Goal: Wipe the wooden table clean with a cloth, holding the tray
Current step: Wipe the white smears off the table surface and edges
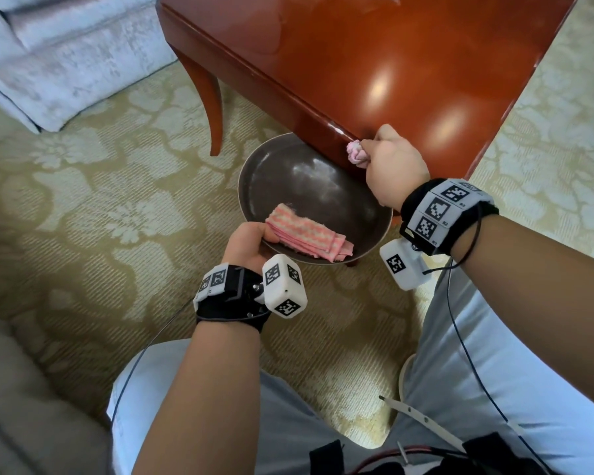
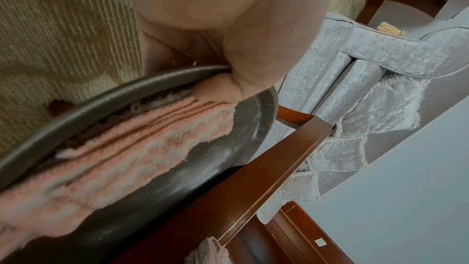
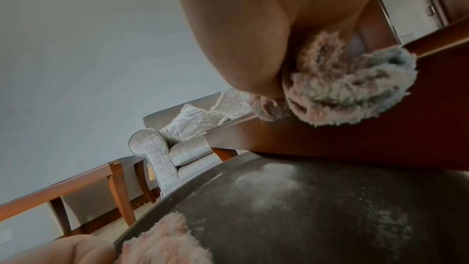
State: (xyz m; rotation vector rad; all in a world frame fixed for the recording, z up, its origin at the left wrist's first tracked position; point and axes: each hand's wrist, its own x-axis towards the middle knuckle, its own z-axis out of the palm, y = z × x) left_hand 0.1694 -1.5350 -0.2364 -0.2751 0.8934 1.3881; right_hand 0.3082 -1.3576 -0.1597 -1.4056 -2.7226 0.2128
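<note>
The patterned beige carpet (image 1: 93, 186) fills most of what I see below me, with a pale grey velvet sofa (image 1: 59, 53) at the far left and its fringed cushions (image 2: 360, 127) showing in my left wrist view. The glossy red-brown wooden table (image 1: 374, 56) stands in front of me, one curved leg (image 1: 210, 97) on the carpet, its near edge running down toward my right.

Just under that edge I hold a round dark tray (image 1: 309, 180), tucked partly beneath the table's rim. A pale powdery film (image 3: 274, 186) dusts the tray's bottom. My left hand (image 1: 247, 245) grips the tray's near rim, thumb on top and fingers curled under, and the thumb also pins down a folded pink-and-cream striped cloth (image 1: 306, 236) that lies in the near part of the tray.

My right hand (image 1: 391, 166) is closed in a fist round a bunched pink cloth (image 1: 355, 153), which pokes out past my knuckles and presses against the table's front edge, right above the tray. From the right wrist camera the wad (image 3: 350, 87) looks fluffy, pink and greyish white, squeezed tight between my fingers and the wood.

Both wrists carry black straps with white marker blocks (image 1: 283, 286), and thin black cables (image 1: 474, 365) trail back across my light grey trousers (image 1: 494, 389).
</note>
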